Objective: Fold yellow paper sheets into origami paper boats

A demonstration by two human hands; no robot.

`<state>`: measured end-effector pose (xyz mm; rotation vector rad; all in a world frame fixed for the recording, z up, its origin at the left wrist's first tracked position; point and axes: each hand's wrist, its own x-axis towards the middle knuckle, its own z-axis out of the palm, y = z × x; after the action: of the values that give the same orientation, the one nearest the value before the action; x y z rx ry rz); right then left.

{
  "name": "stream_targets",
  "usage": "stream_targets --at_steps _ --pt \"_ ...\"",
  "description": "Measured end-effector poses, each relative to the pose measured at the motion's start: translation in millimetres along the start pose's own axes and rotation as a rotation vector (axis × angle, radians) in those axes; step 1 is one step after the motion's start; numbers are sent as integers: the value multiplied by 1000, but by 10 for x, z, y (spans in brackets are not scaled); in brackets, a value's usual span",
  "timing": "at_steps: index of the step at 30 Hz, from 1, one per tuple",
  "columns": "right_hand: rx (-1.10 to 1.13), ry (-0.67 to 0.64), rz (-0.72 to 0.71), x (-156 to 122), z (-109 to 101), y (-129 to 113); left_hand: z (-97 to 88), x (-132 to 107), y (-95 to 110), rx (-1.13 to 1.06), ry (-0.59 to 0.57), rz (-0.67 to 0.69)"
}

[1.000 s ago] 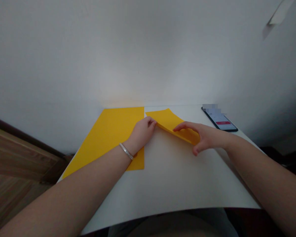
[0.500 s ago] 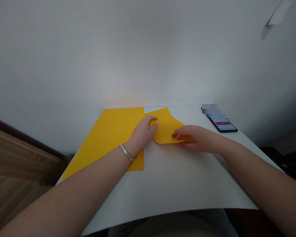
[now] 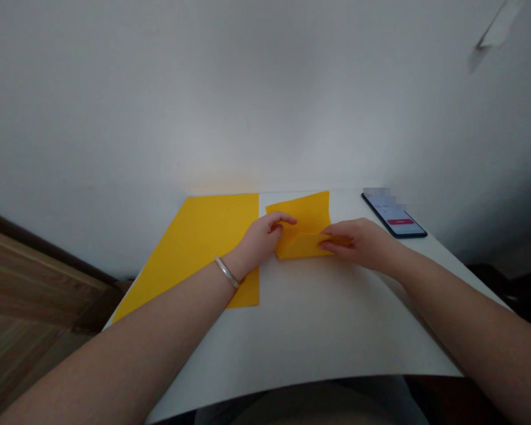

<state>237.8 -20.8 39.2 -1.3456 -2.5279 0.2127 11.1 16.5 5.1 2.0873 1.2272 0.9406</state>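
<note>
Centre of frame: a small yellow paper (image 3: 307, 218) lies on the white tabletop (image 3: 314, 319), its near part folded up over itself into a flap. The left hand (image 3: 261, 239), fingers curled, pinches the paper's left edge between thumb and forefinger. The right hand (image 3: 363, 242), fingers pressed together and stretched leftward, pinches the flap's right end. A silver bracelet (image 3: 226, 271) circles the left wrist. Left of centre, a larger yellow sheet (image 3: 199, 242) lies flat under the left wrist, just beside the paper. Right of centre, a phone (image 3: 396, 219) lies near the tabletop's far edge, screen lit.
</note>
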Motion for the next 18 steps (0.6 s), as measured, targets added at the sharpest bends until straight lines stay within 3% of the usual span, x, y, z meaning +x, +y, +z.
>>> stream_targets --at_steps 6,8,18 --pt "-85 363 -217 15 -24 26 34 -46 67 -171 -249 55" --pt "-117 420 -214 15 -6 40 31 -71 102 -227 -259 51" --pt "-148 343 -10 24 56 17 35 -140 193 -159 -181 163"
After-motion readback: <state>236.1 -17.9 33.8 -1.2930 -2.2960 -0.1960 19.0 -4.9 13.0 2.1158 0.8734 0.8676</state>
